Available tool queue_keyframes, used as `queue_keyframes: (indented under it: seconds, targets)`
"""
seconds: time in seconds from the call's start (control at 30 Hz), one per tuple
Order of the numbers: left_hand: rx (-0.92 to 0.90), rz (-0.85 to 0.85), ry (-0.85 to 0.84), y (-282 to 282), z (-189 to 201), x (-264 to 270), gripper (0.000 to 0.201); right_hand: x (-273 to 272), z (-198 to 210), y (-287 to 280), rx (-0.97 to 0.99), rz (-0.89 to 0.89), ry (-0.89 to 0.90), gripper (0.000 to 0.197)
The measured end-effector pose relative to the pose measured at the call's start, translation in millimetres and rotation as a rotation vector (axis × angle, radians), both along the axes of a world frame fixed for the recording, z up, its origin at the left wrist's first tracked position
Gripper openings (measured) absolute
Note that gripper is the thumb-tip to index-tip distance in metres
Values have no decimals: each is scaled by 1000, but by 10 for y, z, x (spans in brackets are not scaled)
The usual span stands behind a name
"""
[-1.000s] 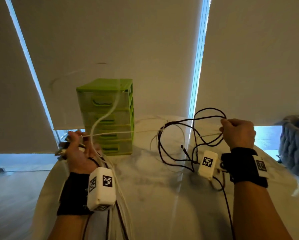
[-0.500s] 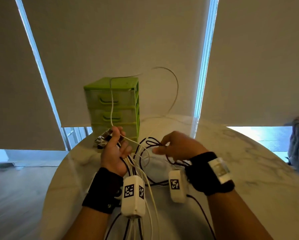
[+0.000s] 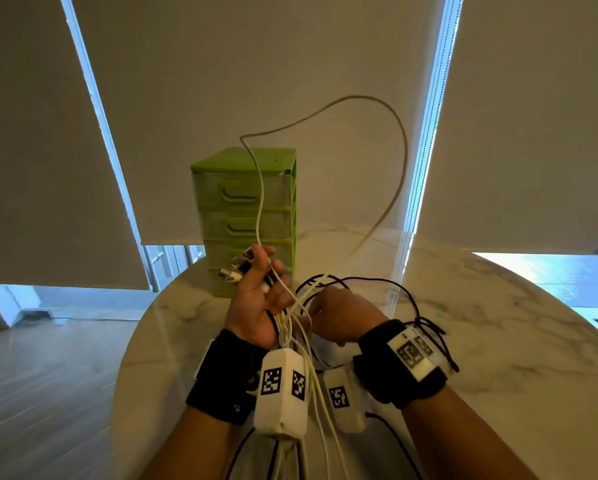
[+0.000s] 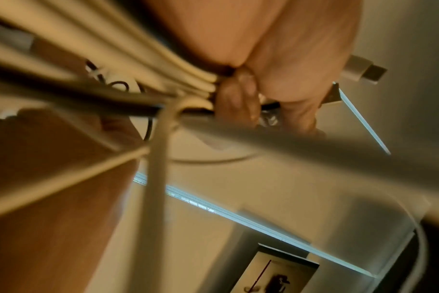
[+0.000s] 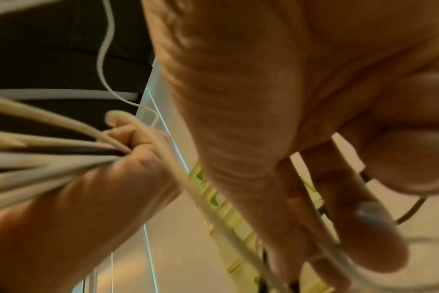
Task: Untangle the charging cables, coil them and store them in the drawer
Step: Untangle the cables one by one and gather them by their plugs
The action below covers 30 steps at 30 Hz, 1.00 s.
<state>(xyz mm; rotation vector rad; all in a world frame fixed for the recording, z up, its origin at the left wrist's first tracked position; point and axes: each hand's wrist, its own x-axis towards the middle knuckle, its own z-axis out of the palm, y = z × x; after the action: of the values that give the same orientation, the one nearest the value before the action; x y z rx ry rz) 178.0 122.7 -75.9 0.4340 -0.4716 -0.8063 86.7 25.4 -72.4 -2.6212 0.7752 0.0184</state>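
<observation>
Left hand (image 3: 256, 299) grips cable bundle (image 3: 292, 327); right hand (image 3: 339, 315) pinches white cable (image 3: 399, 174), near drawer unit (image 3: 245, 216)

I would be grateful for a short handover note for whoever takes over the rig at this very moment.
Left hand: raised, gripping a bundle of white and dark cable ends, plugs sticking out past the fingers.
Right hand: beside it, pinching a white cable amid the dark cable loops.
One white cable arcs high above the green drawer unit, which stands on the marble table, drawers shut.
Done: ends gathered in one hand.
Left: finish untangling, coil, open a drawer, store.
</observation>
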Motion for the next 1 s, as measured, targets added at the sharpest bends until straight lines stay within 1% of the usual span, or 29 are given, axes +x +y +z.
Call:
queue_keyframes:
  seconds: [0.03,0.07,0.1,0.13,0.23,0.27,0.33,0.4,0.43,0.5,0.57,0.6,0.67,0.73,0.77,0.8,0.87,0.93,1.0]
  targets:
    - [-34,-44,-25,10,8,-15,34,9,-31,-6,-50,24,15,36]
    - [-50,-66,-53,16,19,-23,40,10,-36,-26,-55,37,-6,29]
    - [-56,-79,-71,25,30,-22,42,-5,-19,-68,-16,36,-49,23]
    - [-56,-90,-74,31,34,-10,43,-39,21,-115,59,25,-113,20]
    - [-23,-106,-52,58,19,55,45,-221,279,-234,278,-25,-382,22]
    - [25,-96,-66,69,15,63,45,-306,394,-252,349,-34,-474,23]
    - [185,-81,-171,80,16,27,40,-479,601,-259,492,-28,-683,25]
    - [361,-86,-317,73,33,-83,36,-622,762,-252,504,-31,-859,29]
    - [424,-84,-379,54,36,-153,39,-658,803,-247,485,-22,-915,32]
    - [481,-77,-465,-13,56,-312,41,-659,827,-227,462,0,-914,32]
    - [492,-80,-506,-93,92,-465,24,-598,808,-169,373,11,-811,27]
    - [493,-72,-509,-133,102,-514,23,-564,789,-139,312,22,-752,26]
    - [491,-40,-463,-198,106,-561,31,-509,720,-153,218,25,-701,29]
    - [483,-4,-397,-221,113,-576,40,-508,689,-184,184,2,-689,34]
    - [493,25,-386,-231,114,-577,37,-509,685,-197,155,-8,-667,34]
    - [523,68,-389,-240,112,-576,29,-514,693,-205,130,-15,-628,35]
    - [604,157,-410,-250,89,-536,19,-543,720,-234,83,-18,-571,39]
    - [656,200,-411,-237,53,-433,17,-614,771,-305,31,-43,-607,33]
    - [650,177,-410,-179,45,-331,14,-690,808,-397,72,-71,-753,24]
